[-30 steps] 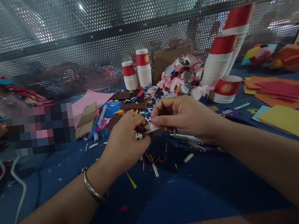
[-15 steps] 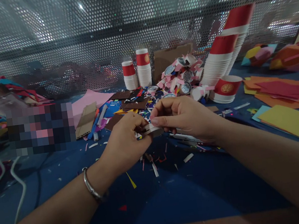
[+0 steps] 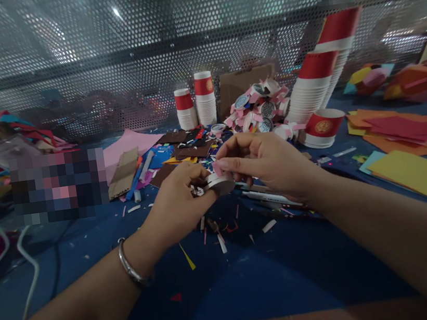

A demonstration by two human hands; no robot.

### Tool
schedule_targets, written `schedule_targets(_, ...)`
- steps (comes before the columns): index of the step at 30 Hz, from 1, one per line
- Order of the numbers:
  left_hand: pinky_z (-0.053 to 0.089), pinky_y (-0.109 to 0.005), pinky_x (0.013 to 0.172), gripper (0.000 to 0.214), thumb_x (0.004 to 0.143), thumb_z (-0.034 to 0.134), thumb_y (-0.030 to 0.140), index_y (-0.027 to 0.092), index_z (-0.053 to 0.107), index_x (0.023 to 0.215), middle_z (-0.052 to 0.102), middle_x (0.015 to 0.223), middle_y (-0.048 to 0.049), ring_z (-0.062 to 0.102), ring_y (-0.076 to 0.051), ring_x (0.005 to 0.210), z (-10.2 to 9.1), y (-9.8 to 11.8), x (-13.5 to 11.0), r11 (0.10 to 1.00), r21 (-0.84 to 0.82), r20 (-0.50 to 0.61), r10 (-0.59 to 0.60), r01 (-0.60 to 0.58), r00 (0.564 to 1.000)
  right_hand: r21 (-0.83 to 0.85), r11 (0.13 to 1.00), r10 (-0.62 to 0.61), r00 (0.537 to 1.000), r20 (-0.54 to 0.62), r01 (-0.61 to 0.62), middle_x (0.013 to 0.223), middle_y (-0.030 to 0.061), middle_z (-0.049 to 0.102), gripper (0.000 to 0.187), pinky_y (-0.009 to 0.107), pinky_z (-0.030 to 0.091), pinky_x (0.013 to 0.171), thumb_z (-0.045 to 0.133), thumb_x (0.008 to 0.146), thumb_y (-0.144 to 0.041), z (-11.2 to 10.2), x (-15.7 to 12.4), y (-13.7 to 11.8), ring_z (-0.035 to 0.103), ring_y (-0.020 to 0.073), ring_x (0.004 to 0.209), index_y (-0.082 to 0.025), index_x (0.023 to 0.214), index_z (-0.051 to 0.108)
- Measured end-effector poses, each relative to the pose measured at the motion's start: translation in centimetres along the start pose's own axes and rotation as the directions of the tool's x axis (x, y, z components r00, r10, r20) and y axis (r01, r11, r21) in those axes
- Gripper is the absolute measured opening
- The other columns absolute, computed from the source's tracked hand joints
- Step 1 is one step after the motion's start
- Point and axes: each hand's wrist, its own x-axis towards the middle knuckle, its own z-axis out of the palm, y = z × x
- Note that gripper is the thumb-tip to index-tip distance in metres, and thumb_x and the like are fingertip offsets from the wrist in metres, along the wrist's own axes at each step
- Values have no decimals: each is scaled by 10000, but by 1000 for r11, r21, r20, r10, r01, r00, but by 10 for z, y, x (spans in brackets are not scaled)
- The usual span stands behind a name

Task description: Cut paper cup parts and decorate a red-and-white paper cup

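Observation:
Between thumb and fingers, my left hand (image 3: 175, 201) grips a shallow white round piece (image 3: 222, 185) that looks like the cut-off bottom of a paper cup. My right hand (image 3: 271, 163) is closed in a pinch on a small pink paper piece (image 3: 217, 168) at the round piece's upper edge. Whether the pink paper is stuck to it I cannot tell. Behind my right hand lies a heap of similar cup bottoms (image 3: 265, 108) with pink paper tabs. Below the hands, paper scraps (image 3: 222, 243) are scattered on the blue table (image 3: 253, 286).
Red and white paper cups stand in leaning stacks (image 3: 308, 87) at right, with a single cup (image 3: 321, 127) in front. Two smaller stacks (image 3: 205, 100) rise at the back. Coloured paper sheets (image 3: 408, 173) lie right, pink paper (image 3: 128, 142) and cardboard (image 3: 124, 174) left. A white cable (image 3: 29, 273) crosses the left side.
The round piece has tilted and shows more of itself between my hands. A pink paper piece now shows at my right fingertips, and that hand has shifted slightly.

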Motion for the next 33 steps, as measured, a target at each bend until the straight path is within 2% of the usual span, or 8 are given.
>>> schedule_targets(3, 425, -316, 676, 177, 789, 750, 325, 179, 654, 814, 620, 874, -16, 570, -176, 775, -1, -1, 2, 985, -136, 26, -101, 104, 995, 11, 999, -34, 994, -100, 36, 793, -5, 662, 175, 258, 454, 506, 751, 871, -286, -2, 2, 2, 584, 110, 601, -179, 985, 673)
schedule_targets(6, 438, -308, 724, 170, 774, 786, 307, 173, 690, 815, 659, 866, -14, 591, -168, 799, 0, 1, 4, 936, -316, 34, -152, 155, 988, 0, 998, -59, 984, -166, 60, 822, -6, 659, 162, 249, 453, 493, 750, 879, -271, -5, 5, 3, 590, 100, 591, -182, 989, 672)
schedule_targets(10, 483, -293, 816, 212, 723, 870, 298, 172, 763, 856, 732, 910, -25, 638, -163, 859, 1, 6, 5, 737, -630, 68, -264, 247, 962, 2, 998, -57, 982, -178, 59, 785, -12, 648, 151, 236, 451, 482, 748, 887, -273, -5, 5, 2, 578, 90, 574, -172, 972, 674)
schedule_targets(12, 498, -289, 814, 250, 696, 894, 282, 173, 795, 898, 761, 949, -42, 657, -169, 873, 1, 8, 6, 637, -713, 88, -332, 292, 939, -4, 998, -59, 984, -166, 59, 741, -18, 634, 153, 231, 441, 472, 736, 901, -293, -4, 5, 1, 567, 91, 563, -169, 966, 674)
schedule_targets(17, 509, -253, 712, 204, 676, 893, 241, 186, 823, 859, 779, 930, -46, 658, -152, 813, 0, 10, 9, 529, -784, 81, -431, 324, 899, -61, 997, -52, 989, -139, 44, 767, -3, 643, 170, 241, 436, 481, 705, 929, -346, -3, 3, -1, 581, 103, 583, -177, 932, 681)
schedule_targets(21, 506, -233, 685, 211, 653, 905, 235, 183, 825, 841, 787, 912, -42, 659, -147, 808, 0, 9, 9, 480, -816, 101, -427, 320, 898, -86, 996, 0, 995, -100, -9, 769, 8, 649, 256, 253, 443, 484, 727, 908, -446, -4, 2, 1, 586, 127, 610, -193, 916, 690)
schedule_targets(28, 501, -242, 718, 281, 679, 909, 274, 164, 816, 921, 772, 947, -40, 651, -148, 849, 0, 5, 9, 447, -825, 132, -442, 346, 887, -73, 990, 124, 992, 21, -122, 741, -2, 617, 365, 236, 409, 483, 723, 884, -553, -2, 0, -1, 532, 115, 628, -190, 855, 697)
schedule_targets(33, 495, -256, 707, 239, 713, 882, 251, 157, 809, 920, 774, 950, -48, 648, -156, 829, 0, 5, 9, 477, -811, 105, -450, 338, 887, -89, 977, 198, 979, 54, -193, 739, -16, 632, 337, 215, 415, 475, 797, 831, -512, -1, -1, -7, 537, 97, 597, -190, 887, 717)
